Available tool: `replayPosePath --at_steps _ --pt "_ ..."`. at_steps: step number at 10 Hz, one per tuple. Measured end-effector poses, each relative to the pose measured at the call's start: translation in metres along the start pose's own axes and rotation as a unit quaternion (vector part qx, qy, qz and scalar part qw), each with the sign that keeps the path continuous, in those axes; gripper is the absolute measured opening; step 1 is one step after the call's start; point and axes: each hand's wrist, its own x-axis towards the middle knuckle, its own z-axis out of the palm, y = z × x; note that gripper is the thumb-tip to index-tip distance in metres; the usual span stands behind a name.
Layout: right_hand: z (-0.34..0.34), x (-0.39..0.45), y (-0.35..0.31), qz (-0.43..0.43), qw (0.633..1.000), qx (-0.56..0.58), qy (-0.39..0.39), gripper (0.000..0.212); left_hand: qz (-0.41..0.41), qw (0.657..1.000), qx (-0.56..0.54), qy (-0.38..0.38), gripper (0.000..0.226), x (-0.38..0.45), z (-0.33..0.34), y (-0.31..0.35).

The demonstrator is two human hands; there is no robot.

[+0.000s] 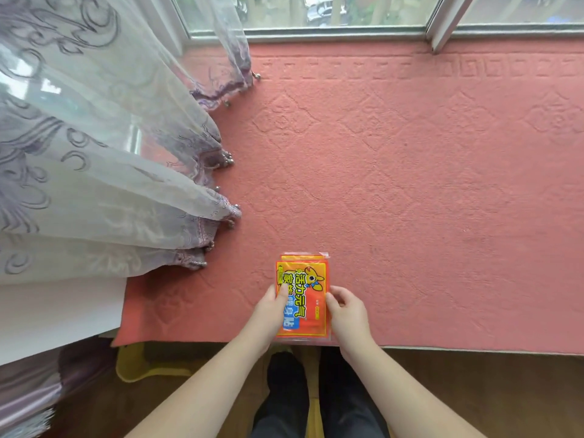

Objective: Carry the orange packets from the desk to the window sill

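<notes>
A stack of orange packets (308, 279) with yellow and blue print lies flat at the near edge of the window sill, which is covered by a pink embossed mat (410, 191). My left hand (268, 314) grips the stack's left side, thumb on the top packet. My right hand (349, 314) holds the stack's right side with its fingers on the edge. The near end of the stack reaches slightly over the sill's front edge. How many packets are in the stack is hidden.
A sheer grey-purple curtain (104, 172) with beaded hems drapes over the left part of the sill. The window frame (335, 33) runs along the far edge. Below the sill are wooden floor (474, 390), my dark trouser legs (316, 399) and a yellow object (139, 371).
</notes>
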Motion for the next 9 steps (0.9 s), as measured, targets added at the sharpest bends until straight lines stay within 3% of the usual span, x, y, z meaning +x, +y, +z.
replayPosePath --at_steps 2,4,7,9 --pt "0.009 0.032 0.003 0.008 0.997 -0.07 0.019 0.02 0.092 0.971 0.152 0.162 0.023 0.021 0.004 0.0" --pt "0.012 0.044 0.004 0.014 0.994 -0.094 0.059 0.016 0.107 0.945 0.228 0.21 0.017 0.031 0.004 0.002" --pt "0.013 0.05 0.007 0.014 0.989 -0.115 0.092 0.009 0.125 0.927 0.276 0.222 0.015 0.039 0.002 -0.001" --pt "0.01 0.049 0.003 -0.012 0.988 -0.126 0.089 0.013 0.118 0.942 0.238 0.205 0.026 0.039 0.0 -0.003"
